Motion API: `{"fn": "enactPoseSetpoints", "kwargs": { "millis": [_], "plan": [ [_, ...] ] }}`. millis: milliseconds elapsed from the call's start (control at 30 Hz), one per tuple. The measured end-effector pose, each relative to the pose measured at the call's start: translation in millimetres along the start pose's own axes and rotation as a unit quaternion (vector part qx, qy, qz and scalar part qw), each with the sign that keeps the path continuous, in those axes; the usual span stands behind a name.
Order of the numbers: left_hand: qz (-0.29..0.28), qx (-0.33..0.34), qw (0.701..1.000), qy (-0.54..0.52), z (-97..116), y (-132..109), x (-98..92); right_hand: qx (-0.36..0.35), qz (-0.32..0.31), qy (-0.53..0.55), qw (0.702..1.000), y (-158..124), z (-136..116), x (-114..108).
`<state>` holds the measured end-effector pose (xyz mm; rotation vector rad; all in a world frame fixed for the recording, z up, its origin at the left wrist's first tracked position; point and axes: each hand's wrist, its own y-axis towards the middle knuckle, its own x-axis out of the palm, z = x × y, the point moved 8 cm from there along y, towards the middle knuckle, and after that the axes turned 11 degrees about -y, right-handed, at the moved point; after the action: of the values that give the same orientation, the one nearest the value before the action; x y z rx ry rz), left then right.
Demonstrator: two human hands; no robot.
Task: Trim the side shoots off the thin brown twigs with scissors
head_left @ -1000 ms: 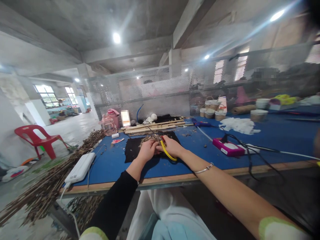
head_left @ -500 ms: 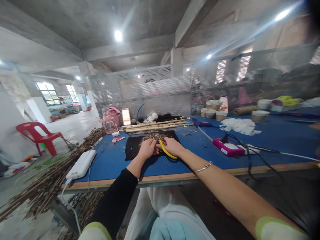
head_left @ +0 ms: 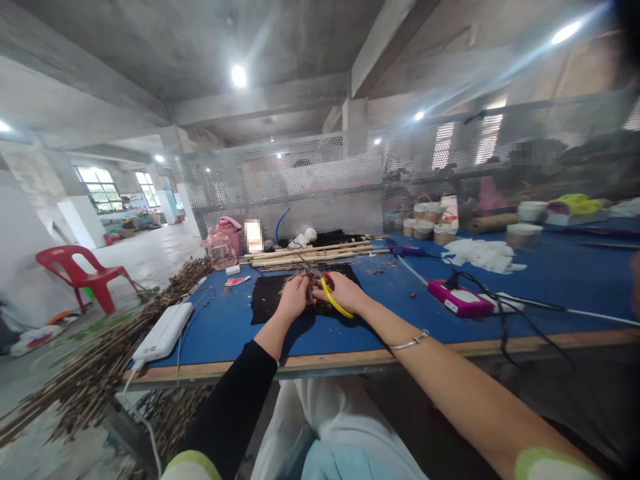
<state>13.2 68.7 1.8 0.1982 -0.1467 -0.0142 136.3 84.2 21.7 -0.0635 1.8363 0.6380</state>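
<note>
My right hand (head_left: 345, 291) is closed round yellow-handled scissors (head_left: 330, 297), whose blades point up and left. My left hand (head_left: 294, 297) is pinched on a small clump of dry brown twigs (head_left: 306, 280) right beside the blades. Both hands rest over a black cloth (head_left: 265, 297) spread on the blue table (head_left: 400, 307). A silver bangle (head_left: 409, 343) circles my right wrist. What lies between my fingertips is partly hidden.
Long pale sticks (head_left: 310, 253) lie behind the cloth. A pile of dry branches (head_left: 100, 360) hangs off the left edge beside a white power bank (head_left: 163, 332). A pink box (head_left: 460, 298) with black cables sits right. Small baskets (head_left: 430, 227), a pink bottle (head_left: 223, 243) and a red chair (head_left: 80, 273) stand further off.
The hands stay together over the black cloth; the scissors have tilted slightly and the view has shifted a little. Nothing else has moved.
</note>
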Motion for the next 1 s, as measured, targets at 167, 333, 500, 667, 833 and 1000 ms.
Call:
{"fn": "enactPoseSetpoints", "kwargs": {
  "millis": [167, 333, 500, 667, 833, 1000],
  "plan": [
    [-0.005, 0.088, 0.992, 0.092, 20, -4, 2.1, -0.013, 0.037, -0.042, 0.998, -2, -8, -8],
    [-0.045, 0.177, 0.967, 0.175, 31, -8, 10.8, 0.014, 0.011, -0.063, 0.998, -2, -6, -3],
    [-0.026, 0.177, 0.966, 0.187, 33, -8, 10.3, 0.016, -0.012, -0.062, 0.998, -3, -6, 1],
    [-0.022, 0.178, 0.965, 0.190, 33, -9, 10.4, 0.014, -0.002, -0.078, 0.997, -7, -10, -6],
    [-0.041, 0.163, 0.963, 0.212, 20, -4, 8.1, 0.008, -0.013, -0.044, 0.999, -7, -8, -3],
    [-0.025, 0.140, 0.972, 0.189, 13, -1, 1.9, 0.028, -0.045, -0.030, 0.998, -6, -1, 4]
  ]
}}
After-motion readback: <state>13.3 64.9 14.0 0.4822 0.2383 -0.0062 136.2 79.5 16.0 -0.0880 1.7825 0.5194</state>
